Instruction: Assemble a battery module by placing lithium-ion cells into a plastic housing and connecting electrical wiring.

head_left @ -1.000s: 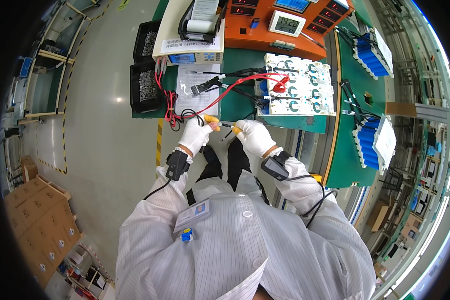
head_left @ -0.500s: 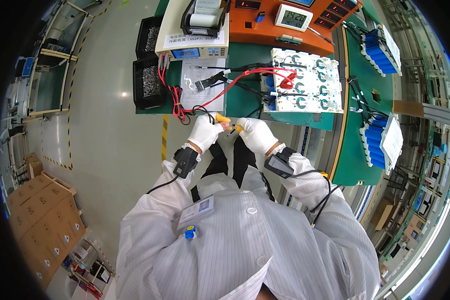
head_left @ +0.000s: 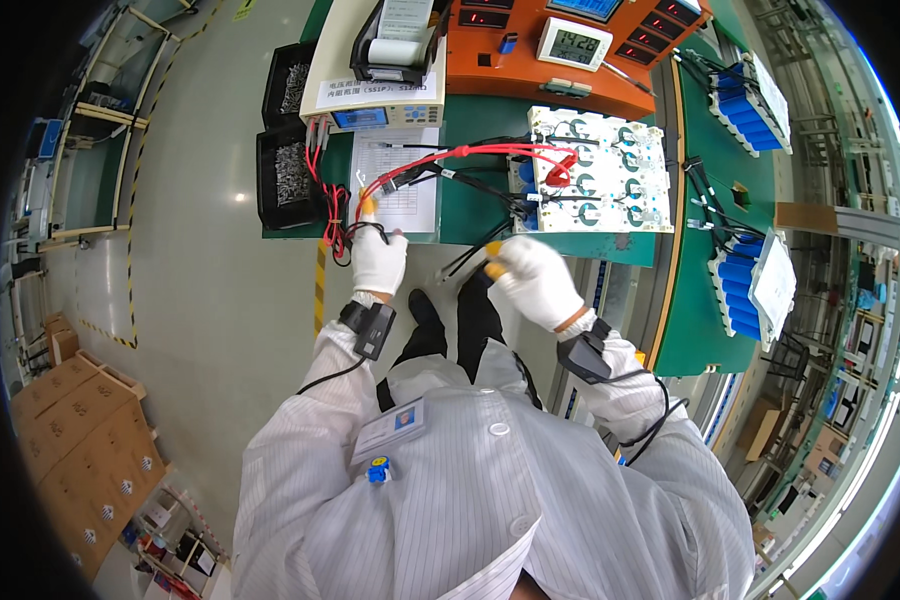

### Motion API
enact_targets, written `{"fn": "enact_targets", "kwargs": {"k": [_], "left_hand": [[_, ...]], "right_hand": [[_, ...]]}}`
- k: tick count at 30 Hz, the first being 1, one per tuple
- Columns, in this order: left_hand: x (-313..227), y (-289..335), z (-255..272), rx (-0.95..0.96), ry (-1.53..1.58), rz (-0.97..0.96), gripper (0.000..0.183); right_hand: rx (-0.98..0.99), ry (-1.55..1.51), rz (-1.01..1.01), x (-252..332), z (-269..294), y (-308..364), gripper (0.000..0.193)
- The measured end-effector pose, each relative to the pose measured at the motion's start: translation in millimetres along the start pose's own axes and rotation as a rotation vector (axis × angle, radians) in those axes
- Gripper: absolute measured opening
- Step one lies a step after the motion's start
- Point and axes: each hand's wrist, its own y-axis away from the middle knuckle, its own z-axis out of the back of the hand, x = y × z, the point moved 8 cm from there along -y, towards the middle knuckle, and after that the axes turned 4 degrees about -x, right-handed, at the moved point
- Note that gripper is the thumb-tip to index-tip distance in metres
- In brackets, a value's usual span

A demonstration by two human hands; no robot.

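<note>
My left hand (head_left: pixel 380 262), in a white glove with yellow fingertips, is at the bench's front edge. Its index finger points up against the red test leads (head_left: pixel 368 188), thumb apart, and a thin black lead crosses the glove. My right hand (head_left: pixel 538 284), gloved alike, hovers in front of the bench, thumb and finger apart with nothing seen between them. Beside its fingertips, black wires (head_left: pixel 462 264) hang over the edge from the battery pack (head_left: pixel 610 170), a white-topped block with blue cells. A red clip (head_left: pixel 561 170) lies on the pack's top.
A beige tester (head_left: pixel 390 108) carrying a small printer (head_left: pixel 398 50) stands behind the paper sheet (head_left: pixel 422 205). Black bins of small metal parts (head_left: pixel 290 172) sit at left. An orange instrument box (head_left: pixel 480 70) is at the back. More blue-celled packs (head_left: pixel 740 285) rest on the right bench.
My hands, close together before, have parted. The left moved left and up to the red leads; the right drew back to the right, and the black wires now hang freely.
</note>
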Motion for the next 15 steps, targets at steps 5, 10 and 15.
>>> {"fn": "enact_targets", "kwargs": {"k": [5, 10, 15], "left_hand": [[12, -36, -16, -0.113, -0.270, -0.124, 0.047], [25, -57, -33, 0.054, -0.292, -0.092, 0.025], [23, -40, -28, 0.065, -0.251, -0.107, 0.025]], "right_hand": [[-0.576, 0.057, -0.142, 14, 97, -6, 0.055], [-0.470, -0.080, -0.100, 12, 109, -41, 0.071], [-0.162, -0.209, -0.257, -19, 96, -64, 0.043]]}}
